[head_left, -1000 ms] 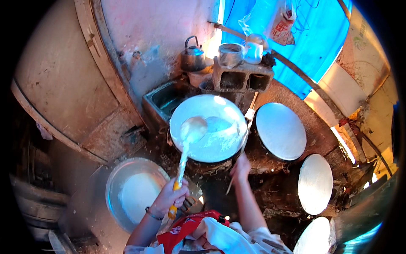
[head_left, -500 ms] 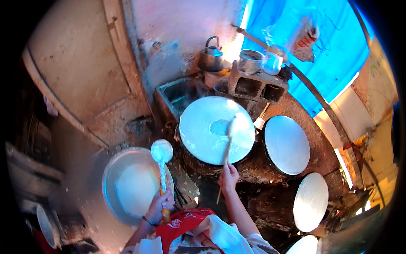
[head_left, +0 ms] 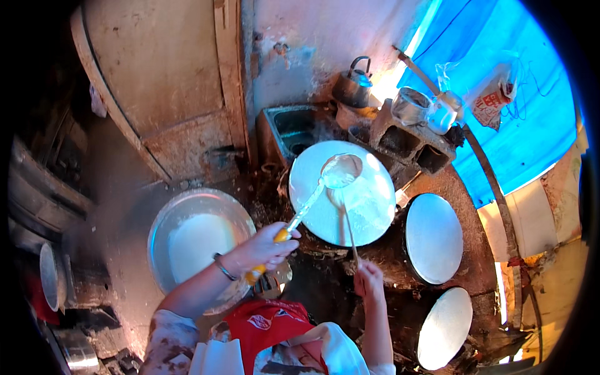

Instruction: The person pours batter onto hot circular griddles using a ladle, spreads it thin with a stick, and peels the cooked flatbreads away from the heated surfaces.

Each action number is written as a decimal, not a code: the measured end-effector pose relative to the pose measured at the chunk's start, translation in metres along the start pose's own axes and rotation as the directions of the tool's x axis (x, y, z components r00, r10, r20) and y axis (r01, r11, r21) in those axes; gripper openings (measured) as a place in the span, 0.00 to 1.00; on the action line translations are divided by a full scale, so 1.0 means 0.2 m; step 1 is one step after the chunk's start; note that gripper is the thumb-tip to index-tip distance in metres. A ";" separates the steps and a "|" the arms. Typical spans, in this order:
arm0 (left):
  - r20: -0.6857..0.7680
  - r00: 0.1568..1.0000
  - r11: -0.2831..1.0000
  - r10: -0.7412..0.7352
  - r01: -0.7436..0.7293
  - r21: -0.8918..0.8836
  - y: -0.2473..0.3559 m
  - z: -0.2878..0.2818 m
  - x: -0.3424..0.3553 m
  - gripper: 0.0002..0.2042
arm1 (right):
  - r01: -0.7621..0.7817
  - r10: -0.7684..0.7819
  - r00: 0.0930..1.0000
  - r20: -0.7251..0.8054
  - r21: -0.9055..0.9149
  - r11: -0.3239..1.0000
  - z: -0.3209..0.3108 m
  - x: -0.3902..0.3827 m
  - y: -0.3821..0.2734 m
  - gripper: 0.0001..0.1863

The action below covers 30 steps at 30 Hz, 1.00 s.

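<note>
My left hand (head_left: 269, 249) is closed round the yellow handle of a long ladle (head_left: 341, 170), whose round head is over the upper middle of the large white-coated griddle (head_left: 308, 182). My right hand (head_left: 369, 279) grips a thin wooden stick (head_left: 350, 234), which reaches up onto the griddle surface below the ladle's head. At the lower left of the griddle, a wide metal basin (head_left: 164, 245) holds white liquid, with my left forearm over its right side.
Smaller pale round griddles (head_left: 434, 237) (head_left: 444, 328) stand at the right. Behind are a sink (head_left: 275, 128), a kettle (head_left: 347, 90) and a concrete block (head_left: 428, 140) carrying pots. A wooden door (head_left: 169, 69) is left, a blue sheet (head_left: 531, 150) right, metalware (head_left: 53, 275) far left.
Since half a second ago, the ladle has swung up from beside the basin onto the griddle, where it also was a second ago. The stick has shifted, and the view has turned.
</note>
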<state>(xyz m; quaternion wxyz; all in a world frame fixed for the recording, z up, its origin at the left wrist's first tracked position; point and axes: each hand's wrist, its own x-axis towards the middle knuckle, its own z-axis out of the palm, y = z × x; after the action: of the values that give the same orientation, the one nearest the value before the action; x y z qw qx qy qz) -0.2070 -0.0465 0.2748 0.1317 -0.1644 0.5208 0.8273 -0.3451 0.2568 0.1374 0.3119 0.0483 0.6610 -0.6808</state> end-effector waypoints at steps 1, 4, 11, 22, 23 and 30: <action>-0.021 0.999 0.997 0.046 -0.047 -0.056 -0.03 0.03 0.07 0.13 | -0.011 0.012 1.000 -0.019 0.075 0.997 0.03 -0.08 0.02 0.04; -0.185 0.980 0.979 0.075 -0.107 -0.171 -0.20 0.15 0.38 0.13 | 0.118 -0.026 0.966 -0.257 0.349 0.930 0.23 -0.16 0.21 0.04; -0.288 0.955 0.951 -0.072 -0.022 -0.310 -0.34 0.36 0.58 0.16 | 0.030 -0.007 0.996 -0.090 0.262 0.965 0.38 0.13 0.01 0.11; 0.329 0.932 0.409 -0.154 0.363 -0.837 -0.35 0.16 0.53 0.07 | -0.210 0.102 0.955 0.280 0.389 0.897 0.36 0.14 0.00 0.06; 0.372 0.928 0.340 -0.030 0.360 -0.869 -0.28 0.13 0.46 0.05 | -0.168 0.083 0.967 0.243 0.356 0.919 0.40 0.10 -0.05 0.06; -0.028 0.985 0.532 0.168 -0.115 -0.839 -0.12 0.20 0.28 0.05 | 0.746 -0.759 0.640 -0.122 -0.136 0.652 0.36 0.10 -0.11 0.14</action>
<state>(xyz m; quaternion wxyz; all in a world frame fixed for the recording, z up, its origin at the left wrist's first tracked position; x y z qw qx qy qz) -0.2535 0.0015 0.2493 -0.0155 -0.1414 0.0709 0.9873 -0.3460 0.1812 0.1558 -0.0548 -0.1852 0.6691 -0.7176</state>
